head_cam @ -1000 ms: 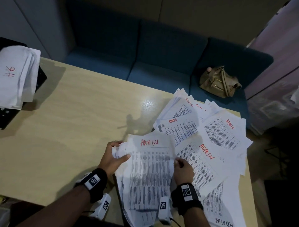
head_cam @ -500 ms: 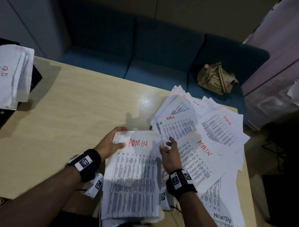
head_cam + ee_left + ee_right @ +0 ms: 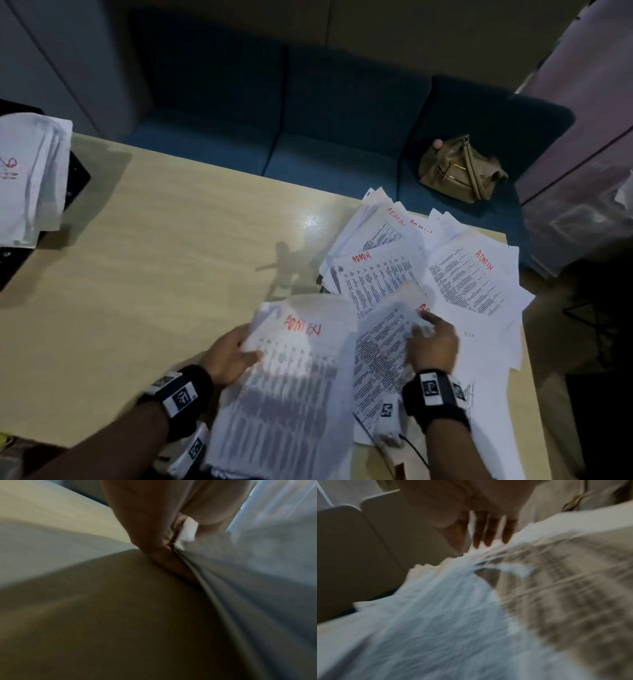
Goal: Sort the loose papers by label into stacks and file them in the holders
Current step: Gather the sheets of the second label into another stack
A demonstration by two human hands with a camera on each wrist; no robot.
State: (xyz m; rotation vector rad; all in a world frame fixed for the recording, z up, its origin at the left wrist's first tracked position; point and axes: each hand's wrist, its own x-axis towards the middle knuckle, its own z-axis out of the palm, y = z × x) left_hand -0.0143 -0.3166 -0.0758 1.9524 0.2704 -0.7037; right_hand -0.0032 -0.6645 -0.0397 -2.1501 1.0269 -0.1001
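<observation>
My left hand (image 3: 236, 353) grips the left edge of a gathered stack of printed sheets (image 3: 291, 387) with ADMIN in red at the top, thumb over the top sheet. In the left wrist view the hand (image 3: 164, 545) pinches the stack's edge (image 3: 223, 588). My right hand (image 3: 433, 337) lies on a loose ADMIN sheet (image 3: 380, 349) just right of the stack, fingers extended over its upper part. The blurred right wrist view shows straight fingers (image 3: 488, 534) touching paper (image 3: 453, 601). More ADMIN sheets (image 3: 472, 281) are spread over the table's right side.
The wooden table (image 3: 154, 274) has another white paper bundle (image 3: 27, 178) with red writing on a black holder (image 3: 77, 174) at the far left. Behind the table runs a blue sofa (image 3: 308, 120) with a tan handbag (image 3: 459, 168) on it.
My right hand moved right from the stack's side onto the neighbouring loose sheet, which now lifts and slides toward the stack. My left hand keeps hold of the stack's left edge.
</observation>
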